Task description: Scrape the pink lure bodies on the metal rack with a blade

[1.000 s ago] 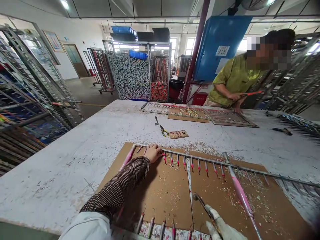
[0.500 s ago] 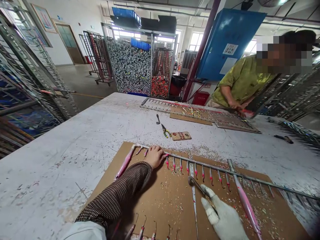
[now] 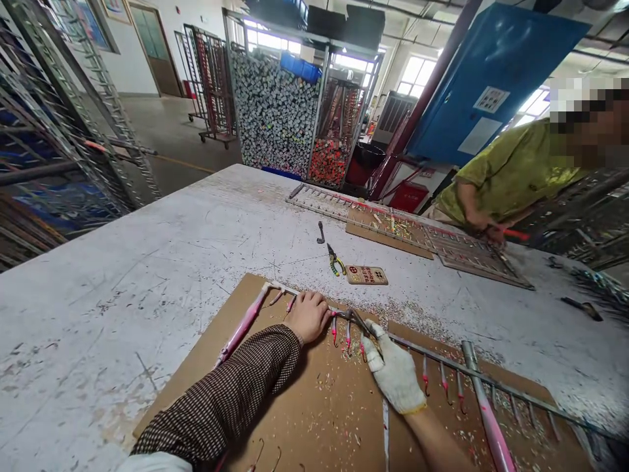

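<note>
So, the bare left hand (image 3: 308, 316) is curling its fingers snugly over a pink-smeared hook rack (image 3: 437, 356), which is lying on brown cardboard (image 3: 314, 406) and running off toward 4 o'clock. Also around 4, the white-gloved right hand (image 3: 393, 372) is gripping a knob-headed metal tool (image 3: 362, 323); can't tell if its head is touching the rack. Yellow-handled pliers (image 3: 337, 263) are lying at the left hand's 1 o'clock.

The left hand (image 3: 309, 317) covers a stretch of the hooked metal rack (image 3: 527, 395), whose near side runs out of view. The gloved right hand (image 3: 396, 375) partly hides its tool (image 3: 362, 323). Lettering on the placard (image 3: 367, 275) is too small to read.
</note>
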Demonstrator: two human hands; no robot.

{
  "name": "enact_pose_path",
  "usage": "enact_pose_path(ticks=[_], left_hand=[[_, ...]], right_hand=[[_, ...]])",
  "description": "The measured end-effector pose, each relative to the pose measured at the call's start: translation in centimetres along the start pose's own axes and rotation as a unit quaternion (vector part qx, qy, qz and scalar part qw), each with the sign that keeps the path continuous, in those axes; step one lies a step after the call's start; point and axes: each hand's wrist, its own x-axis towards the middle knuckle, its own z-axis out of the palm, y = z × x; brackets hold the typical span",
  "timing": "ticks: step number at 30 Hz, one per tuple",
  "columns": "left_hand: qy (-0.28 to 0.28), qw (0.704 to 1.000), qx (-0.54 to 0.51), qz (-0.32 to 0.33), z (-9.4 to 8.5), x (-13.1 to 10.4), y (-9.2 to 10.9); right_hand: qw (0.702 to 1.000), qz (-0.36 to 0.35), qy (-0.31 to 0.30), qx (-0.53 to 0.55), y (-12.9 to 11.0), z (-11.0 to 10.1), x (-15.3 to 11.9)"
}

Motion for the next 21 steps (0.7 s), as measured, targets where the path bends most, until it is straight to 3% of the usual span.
enact_pose_path(ticks=[6, 12, 16, 21], left_hand=[[-0.001, 1.000, 0.014, -0.026, 0.2, 0.4, 0.7], [0.014, 0.998, 0.012, -0.052, 0.6, 0.6, 1.2], [0.022, 0.998, 0.007, -0.061, 0.7, 0.7, 1.5], [0.027, 0.997, 0.042, -0.057, 0.8, 0.8, 1.6]], right_hand=[[0.999, -0.017, -0.019, -0.019, 0.5, 0.3, -0.2], [0.994, -0.016, -0.042, -0.104, 1.0, 0.6, -0.6], [0.990, -0.021, -0.051, -0.130, 0.7, -0.2, -0.2], [0.994, -0.030, 0.025, -0.105, -0.6, -2.9, -0.1]])
